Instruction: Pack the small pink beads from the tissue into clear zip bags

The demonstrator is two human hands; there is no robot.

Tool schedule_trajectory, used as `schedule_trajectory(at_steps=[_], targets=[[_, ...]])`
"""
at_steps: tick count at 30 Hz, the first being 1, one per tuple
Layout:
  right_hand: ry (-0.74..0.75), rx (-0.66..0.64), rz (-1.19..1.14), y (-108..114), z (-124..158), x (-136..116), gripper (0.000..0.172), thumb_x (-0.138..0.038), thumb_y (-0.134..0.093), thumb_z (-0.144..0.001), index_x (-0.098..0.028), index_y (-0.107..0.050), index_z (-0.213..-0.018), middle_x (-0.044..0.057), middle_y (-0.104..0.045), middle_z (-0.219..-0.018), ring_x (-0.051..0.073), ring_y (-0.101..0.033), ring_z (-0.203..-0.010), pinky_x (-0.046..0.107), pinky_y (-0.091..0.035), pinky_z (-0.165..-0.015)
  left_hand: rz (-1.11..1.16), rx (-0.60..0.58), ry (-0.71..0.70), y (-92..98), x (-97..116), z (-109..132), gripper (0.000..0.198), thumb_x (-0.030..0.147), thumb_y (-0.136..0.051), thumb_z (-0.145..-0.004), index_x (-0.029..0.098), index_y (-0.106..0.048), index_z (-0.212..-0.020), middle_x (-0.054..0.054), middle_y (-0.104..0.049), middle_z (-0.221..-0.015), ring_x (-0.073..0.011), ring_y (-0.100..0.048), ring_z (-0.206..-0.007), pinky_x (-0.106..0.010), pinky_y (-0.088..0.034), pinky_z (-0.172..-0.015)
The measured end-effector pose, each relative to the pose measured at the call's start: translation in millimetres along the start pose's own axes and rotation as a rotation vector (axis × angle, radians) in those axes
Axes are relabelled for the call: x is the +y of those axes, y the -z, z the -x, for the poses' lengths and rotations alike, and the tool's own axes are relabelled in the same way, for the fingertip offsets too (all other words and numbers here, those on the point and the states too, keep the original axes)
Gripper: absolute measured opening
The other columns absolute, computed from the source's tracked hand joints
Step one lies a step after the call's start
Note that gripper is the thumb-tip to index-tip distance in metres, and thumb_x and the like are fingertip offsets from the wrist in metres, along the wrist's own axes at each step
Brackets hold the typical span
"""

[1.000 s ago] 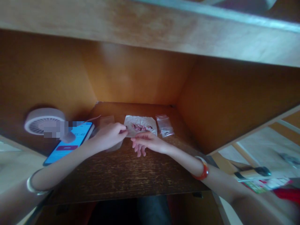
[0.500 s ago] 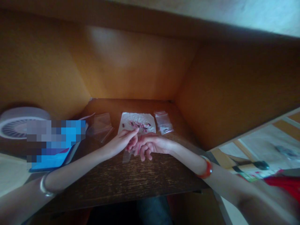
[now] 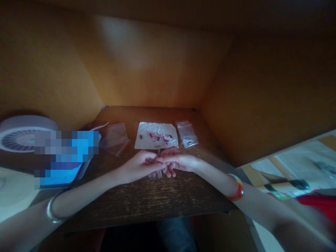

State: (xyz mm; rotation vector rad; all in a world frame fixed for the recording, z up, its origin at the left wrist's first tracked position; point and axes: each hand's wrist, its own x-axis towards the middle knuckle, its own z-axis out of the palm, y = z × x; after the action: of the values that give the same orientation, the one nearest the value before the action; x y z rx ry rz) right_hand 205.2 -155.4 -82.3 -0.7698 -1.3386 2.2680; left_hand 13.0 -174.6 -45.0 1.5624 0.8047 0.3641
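Both hands meet over the dark wooden desk [image 3: 147, 199], just in front of a white paper sheet [image 3: 141, 141]. My left hand [image 3: 143, 165] has its fingers closed on a small clear plastic bag [image 3: 159, 174], mostly covered by the fingers. My right hand [image 3: 175, 161] grips the same bag from the other side, fingers curled and touching the left fingertips. Small pink beads [image 3: 159, 137] and a few dark pieces [image 3: 141, 137] lie scattered on the paper.
A clear bag [image 3: 117, 138] lies left of the paper, and another zip bag [image 3: 187, 134] with small items lies to its right. At the far left are a white round fan [image 3: 28, 131] and a blue-screened device [image 3: 61, 175]. Wooden panels enclose the back and sides.
My left thumb has come down from above the bag toward the right fingers, and the hands now cover more of the bag. The view has shifted slightly, uncovering more of the paper's front edge.
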Motion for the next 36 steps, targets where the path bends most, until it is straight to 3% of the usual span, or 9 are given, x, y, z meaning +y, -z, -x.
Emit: schedule_trajectory(at_steps=[8,14,20,24,28,31,36], targets=[[-0.01,-0.034,-0.082,2,2,-2,0.022,-0.033,-0.063,-0.081,-0.012,-0.062,-0.078,0.001,-0.063,-0.064,0.009,-0.06,-0.053,0.018,-0.043,-0.042,0.119,-0.002,0.032,8.3,-3,-5,0.03,0.043,-0.055,-0.085,0.014,-0.059,-0.076,0.001,-0.056,-0.064,-0.0106,-0.051,-0.059,-0.025,-0.041,-0.06],[0.025,-0.101,-0.079,-2,2,0,0.021,-0.032,-0.066,-0.081,-0.013,-0.06,-0.079,0.002,-0.063,-0.069,0.011,-0.063,-0.057,0.019,-0.047,-0.044,-0.035,0.074,0.03,11.8,4,13,0.029,0.041,-0.052,-0.088,0.016,-0.055,-0.074,0.003,-0.055,-0.065,-0.0109,-0.052,-0.062,-0.024,-0.04,-0.06],[0.031,-0.177,-0.047,-8,0,2,0.02,-0.028,-0.071,-0.078,-0.011,-0.059,-0.079,0.003,-0.067,-0.069,0.011,-0.065,-0.059,0.017,-0.05,-0.044,-0.119,0.072,0.038,-2.4,9,27,0.031,0.044,-0.056,-0.086,0.015,-0.059,-0.079,-0.002,-0.064,-0.075,-0.0127,-0.056,-0.067,-0.025,-0.041,-0.061],[0.066,-0.164,-0.056,-5,-1,4,0.023,-0.026,-0.074,-0.074,-0.011,-0.061,-0.084,0.003,-0.069,-0.068,0.011,-0.064,-0.056,0.017,-0.05,-0.043,-0.115,0.053,-0.026,-3.8,8,16,0.032,0.046,-0.056,-0.087,0.014,-0.063,-0.082,-0.005,-0.07,-0.084,-0.0147,-0.061,-0.075,-0.025,-0.043,-0.064],[0.101,-0.088,-0.093,1,-2,4,0.021,-0.029,-0.071,-0.075,-0.012,-0.06,-0.082,0.005,-0.07,-0.074,0.01,-0.063,-0.057,0.015,-0.047,-0.043,-0.046,-0.003,0.006,4.7,6,-4,0.03,0.043,-0.06,-0.083,0.013,-0.065,-0.082,-0.004,-0.068,-0.077,-0.0113,-0.057,-0.064,-0.023,-0.042,-0.059],[0.112,-0.046,-0.123,3,-2,4,0.019,-0.03,-0.068,-0.077,-0.012,-0.06,-0.082,0.003,-0.066,-0.069,0.009,-0.061,-0.056,0.016,-0.045,-0.043,0.013,0.028,0.029,8.9,5,-14,0.028,0.04,-0.063,-0.081,0.013,-0.064,-0.078,-0.001,-0.064,-0.068,-0.0085,-0.051,-0.055,-0.022,-0.039,-0.053],[0.088,0.015,-0.106,2,-1,3,0.019,-0.03,-0.066,-0.077,-0.013,-0.062,-0.081,0.004,-0.064,-0.069,0.01,-0.059,-0.058,0.018,-0.042,-0.043,-0.002,-0.002,-0.023,13.3,0,-19,0.026,0.039,-0.062,-0.083,0.013,-0.065,-0.08,-0.002,-0.065,-0.07,-0.0074,-0.05,-0.055,-0.02,-0.036,-0.051]])
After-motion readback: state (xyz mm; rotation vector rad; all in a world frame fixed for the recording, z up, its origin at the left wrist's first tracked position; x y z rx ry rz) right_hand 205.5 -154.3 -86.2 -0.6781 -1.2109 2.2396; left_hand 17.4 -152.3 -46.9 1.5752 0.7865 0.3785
